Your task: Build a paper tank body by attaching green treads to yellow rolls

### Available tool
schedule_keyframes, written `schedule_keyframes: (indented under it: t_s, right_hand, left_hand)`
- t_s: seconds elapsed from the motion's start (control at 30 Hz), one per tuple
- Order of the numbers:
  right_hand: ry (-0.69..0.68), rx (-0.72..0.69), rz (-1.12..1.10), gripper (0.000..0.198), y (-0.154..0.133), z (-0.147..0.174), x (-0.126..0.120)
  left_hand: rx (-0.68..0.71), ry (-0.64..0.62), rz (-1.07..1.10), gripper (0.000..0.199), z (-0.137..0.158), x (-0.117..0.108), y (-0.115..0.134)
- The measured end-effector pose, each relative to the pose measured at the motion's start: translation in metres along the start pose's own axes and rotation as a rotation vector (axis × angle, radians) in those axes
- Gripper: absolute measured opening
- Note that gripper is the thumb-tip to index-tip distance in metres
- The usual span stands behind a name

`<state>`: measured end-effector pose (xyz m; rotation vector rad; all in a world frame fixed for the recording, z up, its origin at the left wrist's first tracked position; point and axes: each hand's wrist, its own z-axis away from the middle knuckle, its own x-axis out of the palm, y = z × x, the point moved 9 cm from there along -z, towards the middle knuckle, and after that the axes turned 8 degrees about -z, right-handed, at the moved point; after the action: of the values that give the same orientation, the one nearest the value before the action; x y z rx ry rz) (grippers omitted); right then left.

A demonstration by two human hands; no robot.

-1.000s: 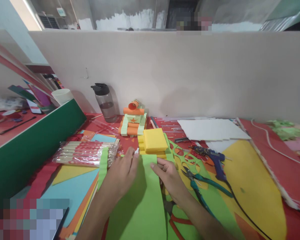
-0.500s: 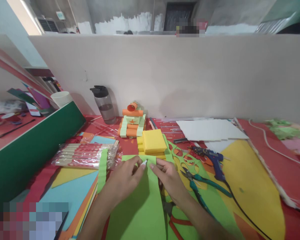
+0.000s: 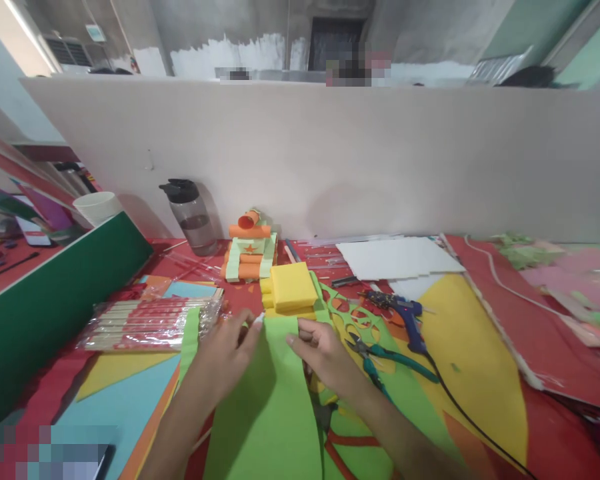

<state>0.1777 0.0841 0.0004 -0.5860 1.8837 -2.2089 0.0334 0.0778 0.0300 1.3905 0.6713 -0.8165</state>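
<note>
A long green sheet lies in front of me, its far end between my hands. My left hand is closed at the sheet's far left part, pinching a small white-tipped thing whose kind I cannot make out. My right hand pinches the sheet's far right corner between thumb and fingers. Just beyond the sheet sits a yellow paper block on yellow rolls. Behind it stands an orange and pale-green paper tank model. The sheet's left corner is hidden by my left hand.
On the right lie teal-handled cutters, a blue glue gun with a black cord, and red-handled pliers. Wrapped sticks and coloured paper are on the left. A water bottle stands by the white partition.
The view has turned slightly to the right. My left hand, with the white tip, has moved a little leftward along the sheet's far edge. The right hand still pinches its corner.
</note>
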Motion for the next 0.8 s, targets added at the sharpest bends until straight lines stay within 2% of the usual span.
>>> schedule_keyframes:
  t_s: [0.07,0.13,0.27,0.33,0.43,0.53,0.63,0.73,0.8]
  right_hand:
    - [-0.042,-0.036,0.123,0.026,-0.014,0.002,-0.006]
    - [-0.002,-0.086,0.343,0.025,-0.031,0.003,-0.026]
    - [0.312,-0.201,0.937,0.025,-0.065,0.008,-0.091]
    - [0.382,-0.159,1.191,0.024,-0.061,0.007,-0.113]
    - [0.297,-0.027,1.437,0.029,-0.035,0.001,-0.126]
    - [0.25,0.035,1.551,0.039,-0.017,-0.002,-0.126]
    - [0.243,0.053,1.594,0.043,-0.012,-0.003,-0.124]
    - [0.277,0.047,1.595,0.036,-0.016,-0.005,-0.126]
    - [0.324,0.024,1.521,0.028,-0.024,-0.005,-0.129]
  left_hand:
    - [-0.015,0.033,-0.029,0.033,-0.003,-0.004,-0.005]
    - [-0.004,0.055,-0.044,0.034,-0.005,-0.006,-0.005]
    - [0.075,0.06,-0.059,0.034,-0.001,-0.001,0.009]
    - [0.108,0.029,-0.05,0.034,0.002,0.005,0.017]
    - [0.129,-0.021,-0.031,0.035,0.004,0.014,0.027]
    - [0.136,-0.043,-0.034,0.035,0.005,0.018,0.031]
    - [0.146,-0.043,-0.041,0.035,0.005,0.019,0.032]
    - [0.158,-0.045,-0.04,0.036,0.006,0.019,0.033]
    - [0.164,-0.051,-0.038,0.036,0.007,0.019,0.035]
